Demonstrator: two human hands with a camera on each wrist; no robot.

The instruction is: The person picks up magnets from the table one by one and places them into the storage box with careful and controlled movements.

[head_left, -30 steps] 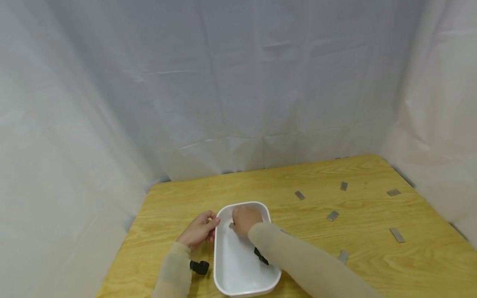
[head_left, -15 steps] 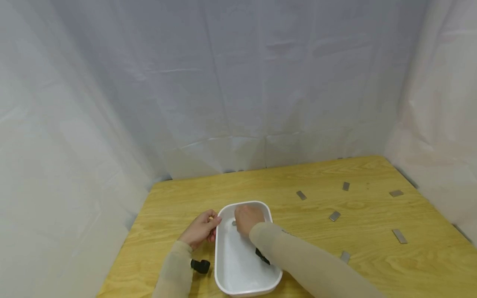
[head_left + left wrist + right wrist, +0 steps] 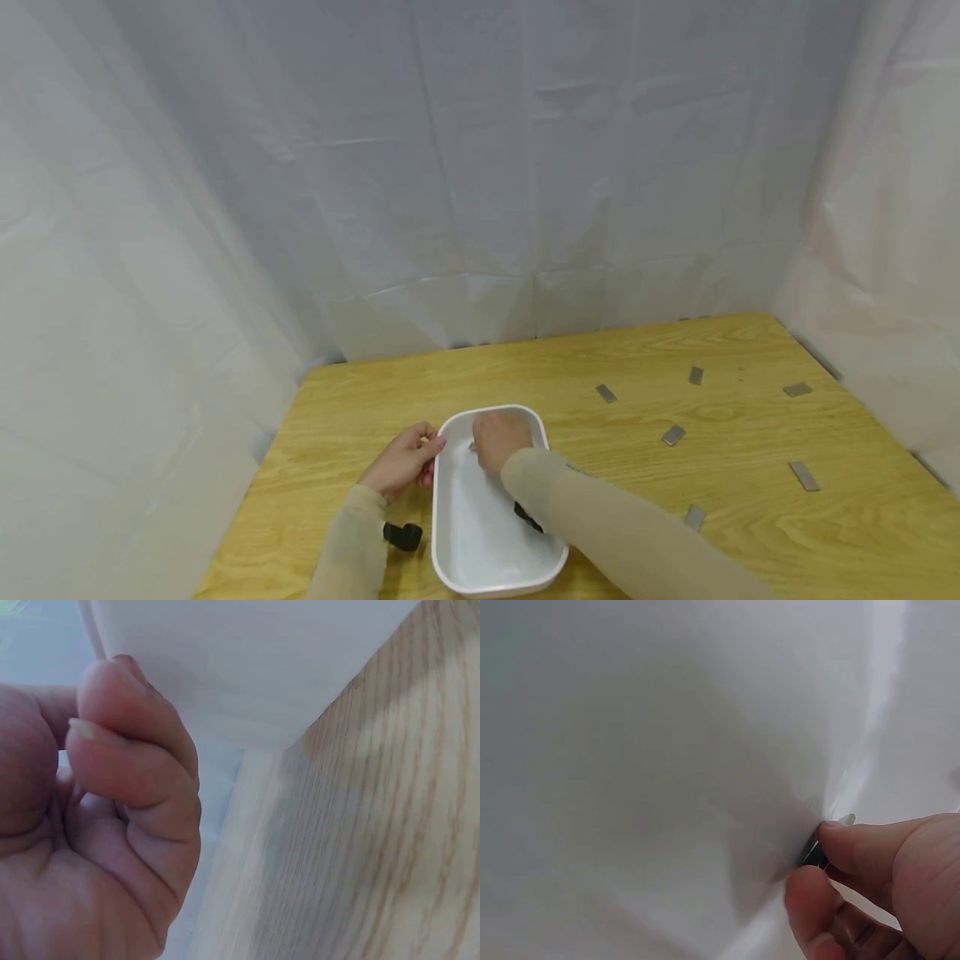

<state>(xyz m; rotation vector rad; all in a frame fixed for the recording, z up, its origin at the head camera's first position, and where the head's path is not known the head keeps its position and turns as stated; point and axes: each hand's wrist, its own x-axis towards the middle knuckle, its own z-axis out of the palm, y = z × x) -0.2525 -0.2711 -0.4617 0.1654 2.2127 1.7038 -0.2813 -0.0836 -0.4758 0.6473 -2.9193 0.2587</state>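
A deep white rectangular tray (image 3: 480,546) with rounded corners stands on the wooden table. My left hand (image 3: 401,462) holds its left rim between thumb and curled fingers; in the left wrist view those curled fingers (image 3: 142,772) meet the tray's outer wall (image 3: 225,675). Inside the tray, near its far end, my right hand (image 3: 501,442) pinches a small flat grey metal piece (image 3: 812,851) between thumb and finger. The right wrist view has this piece held tilted close to the white inner surface, mostly covered by the fingertips. Whether it touches the surface I cannot tell.
Several flat grey rectangular pieces lie scattered on the table (image 3: 570,367) to the right, among them one piece (image 3: 672,435) near the middle and another (image 3: 804,476) farther right. White sheeting (image 3: 480,183) encloses the back and sides. A black wrist camera (image 3: 403,537) projects beside the tray.
The head view has shifted slightly. My right hand stays in the tray, and the piece's visible end has moved a little up and away. The left hand stays at the rim.
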